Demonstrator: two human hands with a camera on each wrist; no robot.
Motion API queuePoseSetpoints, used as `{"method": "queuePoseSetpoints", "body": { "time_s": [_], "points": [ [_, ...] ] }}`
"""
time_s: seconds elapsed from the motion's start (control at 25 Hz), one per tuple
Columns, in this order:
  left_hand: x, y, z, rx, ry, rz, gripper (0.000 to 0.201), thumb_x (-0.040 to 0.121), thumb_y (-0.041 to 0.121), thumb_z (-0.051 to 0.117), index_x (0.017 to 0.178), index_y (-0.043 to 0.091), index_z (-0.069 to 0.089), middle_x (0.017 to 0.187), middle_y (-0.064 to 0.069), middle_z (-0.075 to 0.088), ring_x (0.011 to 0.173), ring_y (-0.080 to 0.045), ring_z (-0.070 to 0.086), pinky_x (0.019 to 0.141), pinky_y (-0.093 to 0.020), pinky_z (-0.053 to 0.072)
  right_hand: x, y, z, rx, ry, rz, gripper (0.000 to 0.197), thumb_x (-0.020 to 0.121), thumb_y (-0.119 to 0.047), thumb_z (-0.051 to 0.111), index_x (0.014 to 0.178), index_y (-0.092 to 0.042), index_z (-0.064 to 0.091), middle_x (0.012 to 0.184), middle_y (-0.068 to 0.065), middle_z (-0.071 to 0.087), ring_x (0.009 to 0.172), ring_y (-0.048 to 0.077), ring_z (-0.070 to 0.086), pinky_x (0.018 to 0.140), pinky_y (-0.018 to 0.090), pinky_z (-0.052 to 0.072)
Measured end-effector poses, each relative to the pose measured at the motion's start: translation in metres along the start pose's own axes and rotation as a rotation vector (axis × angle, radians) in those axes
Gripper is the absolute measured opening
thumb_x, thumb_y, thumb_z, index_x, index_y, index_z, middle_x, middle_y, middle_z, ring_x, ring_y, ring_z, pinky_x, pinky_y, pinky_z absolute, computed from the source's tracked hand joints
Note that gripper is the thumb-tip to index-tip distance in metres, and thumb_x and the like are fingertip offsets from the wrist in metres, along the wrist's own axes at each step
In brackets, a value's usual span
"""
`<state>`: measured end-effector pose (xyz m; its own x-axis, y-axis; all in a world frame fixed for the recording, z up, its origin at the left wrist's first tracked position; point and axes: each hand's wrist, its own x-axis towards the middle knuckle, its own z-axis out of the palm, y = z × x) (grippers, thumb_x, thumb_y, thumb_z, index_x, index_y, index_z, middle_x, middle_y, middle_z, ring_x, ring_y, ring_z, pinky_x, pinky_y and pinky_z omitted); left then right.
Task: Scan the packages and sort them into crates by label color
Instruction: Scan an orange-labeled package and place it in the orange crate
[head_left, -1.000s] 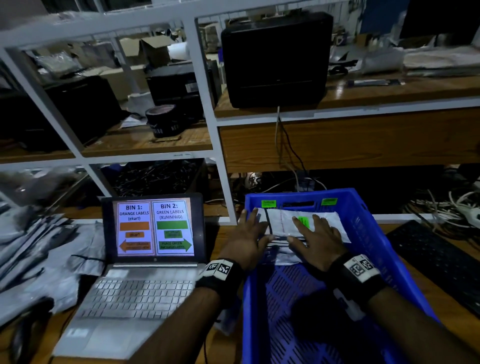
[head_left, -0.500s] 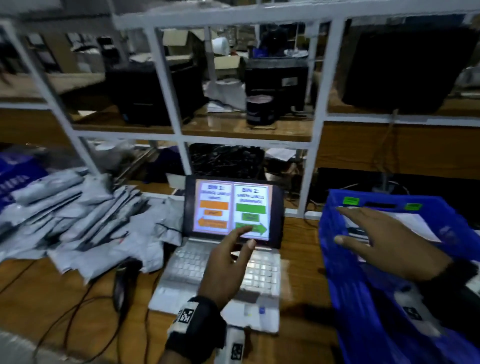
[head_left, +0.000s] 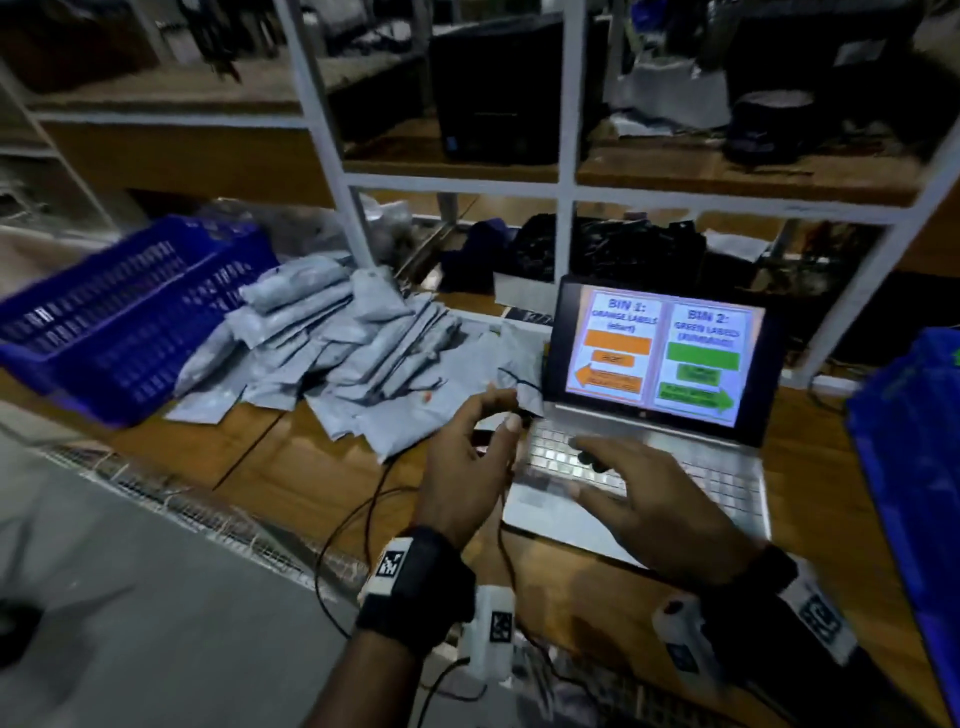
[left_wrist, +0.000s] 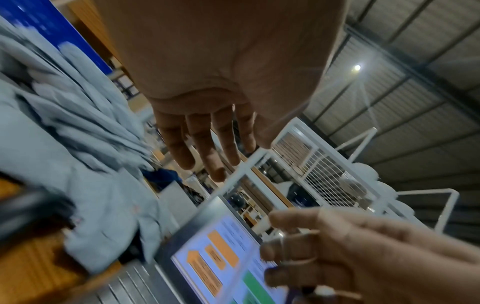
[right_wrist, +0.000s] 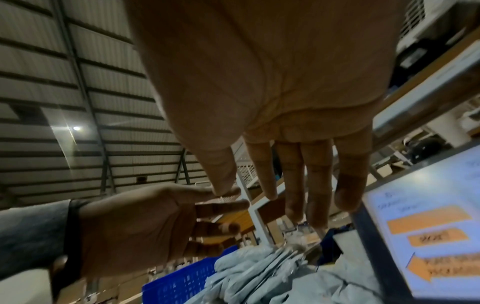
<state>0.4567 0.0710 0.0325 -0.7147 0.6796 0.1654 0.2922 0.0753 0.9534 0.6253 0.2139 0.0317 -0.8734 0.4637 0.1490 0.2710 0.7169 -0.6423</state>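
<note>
Many grey poly packages (head_left: 332, 353) heaped beside blue crate (head_left: 119, 322), left hand (head_left: 467, 457) and right hand (head_left: 649, 499) grip apart, empty

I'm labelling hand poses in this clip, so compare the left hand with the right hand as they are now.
The left hand is turned on edge beside the open silver laptop, fingers loosely bent; the right hand is palm-down above the keyboard, fingers spread straighter. The left hand is nearer the heap of grey plastic mailer packages; the right is nearer the laptop's middle. Both hold nothing.
</note>
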Motion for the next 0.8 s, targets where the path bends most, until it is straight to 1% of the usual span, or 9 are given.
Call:
{"method": "queuePoseSetpoints", "body": {
  "time_s": [0.04, 0.12, 0.16, 0.28, 0.4, 0.48, 0.56, 0.68, 0.8],
  "points": [
    [0.003, -0.005, -0.014, -0.003, 0.009, -0.009, 0.023, 0.108, 0.028, 0.060, 0.129, 0.033, 0.068, 0.127, 0.020, 0.070, 0.106, -0.007, 0.070, 0.087, -0.024, 0.057, 0.009, -0.006, 0.012, 0.011, -0.021, 0.007, 0.045, 0.095, -0.041, 0.071, 0.136, -0.024, 0.063, 0.123, -0.007, 0.068, 0.108, 0.005, 0.058, 0.099, 0.024, 0.044],
    [0.014, -0.018, -0.044, 0.000, 0.042, -0.021, 0.023, 0.108, 0.028, 0.060, 0.128, 0.035, 0.068, 0.126, 0.020, 0.070, 0.103, -0.009, 0.072, 0.087, -0.028, 0.058, 0.035, -0.014, 0.035, -0.010, -0.074, 0.023, 0.044, 0.096, -0.041, 0.070, 0.137, -0.027, 0.062, 0.123, -0.009, 0.067, 0.111, 0.010, 0.060, 0.099, 0.031, 0.046],
    [0.019, -0.027, -0.060, -0.012, 0.063, -0.036, 0.022, 0.108, 0.028, 0.060, 0.127, 0.034, 0.068, 0.125, 0.019, 0.071, 0.101, -0.009, 0.073, 0.087, -0.028, 0.058, 0.051, -0.017, 0.047, -0.030, -0.096, 0.020, 0.045, 0.096, -0.041, 0.069, 0.138, -0.028, 0.061, 0.125, -0.009, 0.067, 0.113, 0.011, 0.061, 0.100, 0.030, 0.045],
    [0.042, -0.054, -0.107, -0.003, 0.085, -0.060, 0.021, 0.108, 0.029, 0.060, 0.127, 0.033, 0.068, 0.126, 0.020, 0.070, 0.102, -0.008, 0.071, 0.083, -0.021, 0.055, 0.101, -0.028, 0.079, -0.061, -0.141, 0.026, 0.047, 0.096, -0.041, 0.068, 0.140, -0.026, 0.061, 0.128, -0.004, 0.067, 0.115, 0.012, 0.061, 0.095, 0.025, 0.042],
    [0.072, -0.083, -0.161, 0.006, 0.105, -0.076, 0.023, 0.107, 0.033, 0.060, 0.129, 0.035, 0.067, 0.127, 0.021, 0.069, 0.105, -0.010, 0.069, 0.085, -0.026, 0.057, 0.157, -0.043, 0.117, -0.118, -0.198, 0.035, 0.049, 0.097, -0.042, 0.066, 0.141, -0.021, 0.060, 0.128, 0.001, 0.066, 0.117, 0.016, 0.060, 0.090, 0.023, 0.038],
    [0.092, -0.097, -0.193, 0.010, 0.139, -0.072, 0.024, 0.108, 0.034, 0.059, 0.131, 0.034, 0.066, 0.129, 0.019, 0.068, 0.108, -0.011, 0.069, 0.089, -0.030, 0.056, 0.188, -0.052, 0.139, -0.144, -0.237, 0.036, 0.051, 0.098, -0.045, 0.064, 0.141, -0.019, 0.059, 0.127, 0.005, 0.066, 0.117, 0.021, 0.061, 0.092, 0.027, 0.041],
    [0.107, -0.106, -0.220, -0.001, 0.184, -0.067, 0.024, 0.108, 0.033, 0.059, 0.132, 0.031, 0.066, 0.129, 0.017, 0.069, 0.109, -0.010, 0.069, 0.090, -0.029, 0.055, 0.212, -0.063, 0.159, -0.133, -0.299, 0.066, 0.052, 0.099, -0.045, 0.063, 0.143, -0.017, 0.058, 0.127, 0.006, 0.064, 0.116, 0.021, 0.061, 0.095, 0.030, 0.045],
    [0.129, -0.119, -0.250, -0.030, 0.194, -0.064, 0.023, 0.109, 0.031, 0.059, 0.130, 0.029, 0.067, 0.125, 0.015, 0.071, 0.109, -0.011, 0.069, 0.092, -0.030, 0.055, 0.239, -0.082, 0.182, -0.153, -0.370, 0.127, 0.056, 0.099, -0.042, 0.064, 0.147, -0.015, 0.054, 0.136, 0.006, 0.063, 0.118, 0.020, 0.061, 0.092, 0.025, 0.042],
    [0.156, -0.133, -0.275, -0.086, 0.193, -0.080, 0.023, 0.109, 0.028, 0.057, 0.129, 0.026, 0.069, 0.122, 0.014, 0.073, 0.107, -0.010, 0.069, 0.091, -0.032, 0.057, 0.259, -0.097, 0.207, -0.133, -0.382, 0.193, 0.058, 0.099, -0.040, 0.065, 0.150, -0.015, 0.050, 0.147, 0.008, 0.057, 0.127, 0.022, 0.058, 0.092, 0.023, 0.038]
  ]
}}
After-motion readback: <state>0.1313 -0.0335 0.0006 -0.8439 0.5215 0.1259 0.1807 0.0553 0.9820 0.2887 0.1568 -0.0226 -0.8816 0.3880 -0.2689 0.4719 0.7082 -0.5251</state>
